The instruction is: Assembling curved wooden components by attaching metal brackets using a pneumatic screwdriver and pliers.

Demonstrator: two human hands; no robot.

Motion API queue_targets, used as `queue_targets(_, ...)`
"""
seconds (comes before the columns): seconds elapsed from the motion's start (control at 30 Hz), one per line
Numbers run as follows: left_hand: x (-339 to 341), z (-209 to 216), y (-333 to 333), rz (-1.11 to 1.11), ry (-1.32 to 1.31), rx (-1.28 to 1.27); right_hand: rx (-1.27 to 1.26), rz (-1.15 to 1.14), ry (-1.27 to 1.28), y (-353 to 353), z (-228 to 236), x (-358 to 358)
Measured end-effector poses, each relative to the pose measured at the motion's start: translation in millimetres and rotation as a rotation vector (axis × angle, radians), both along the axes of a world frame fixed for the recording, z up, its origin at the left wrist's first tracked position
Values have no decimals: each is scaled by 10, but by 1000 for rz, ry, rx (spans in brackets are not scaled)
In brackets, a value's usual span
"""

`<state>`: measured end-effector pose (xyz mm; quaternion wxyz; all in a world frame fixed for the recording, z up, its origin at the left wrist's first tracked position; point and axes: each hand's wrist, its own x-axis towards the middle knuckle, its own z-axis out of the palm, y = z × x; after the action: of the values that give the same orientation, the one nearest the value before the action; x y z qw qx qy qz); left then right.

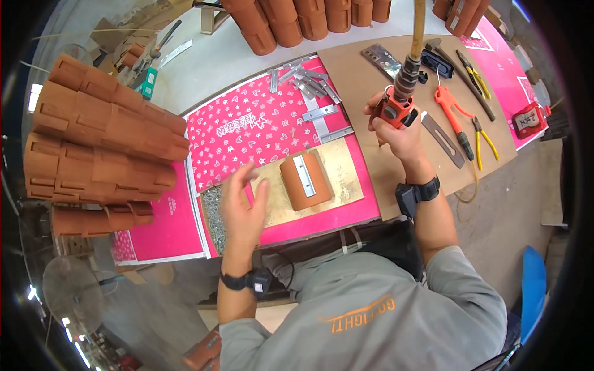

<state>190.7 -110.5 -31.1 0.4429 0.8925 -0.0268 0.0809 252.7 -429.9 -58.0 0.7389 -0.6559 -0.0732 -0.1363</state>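
Note:
My right hand (399, 133) is wrapped round a red and black air screwdriver (402, 93), held above the brown sheet with a hose running up from it. My left hand (242, 213), a little blurred, has its fingers apart and holds nothing. Just right of it, a short terracotta-coloured cylinder piece (289, 182) lies on a pale wooden board (348, 179). Along its top sits a narrow silvery metal strip (304, 175) with small dark spots on it. Beneath and beside my left hand, many small screws (214, 219) fill a strip at the board's left edge.
Several loose metal strips (309, 80) lie on the pink patterned sheet (241, 123). Stacked terracotta pieces (105, 136) rise at the left; more (309, 18) stand at the back. Pliers (484, 141), an orange air blow gun (451, 117), a hammer (470, 86) and a phone (380, 60) lie right.

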Motion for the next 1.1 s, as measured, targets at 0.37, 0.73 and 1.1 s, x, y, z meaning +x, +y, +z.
queue_targets(0.37, -439, -68, 890, 115, 10, 571, -61, -38, 6, -70, -119, -13)
queue_targets(0.73, -471, -163, 957, 167, -106, 379, -69, -63, 39, -34, -74, -14)
queue_targets(1.1, -686, -148, 785, 226, -8, -588, -55, -29, 27, 160, 220, -25)
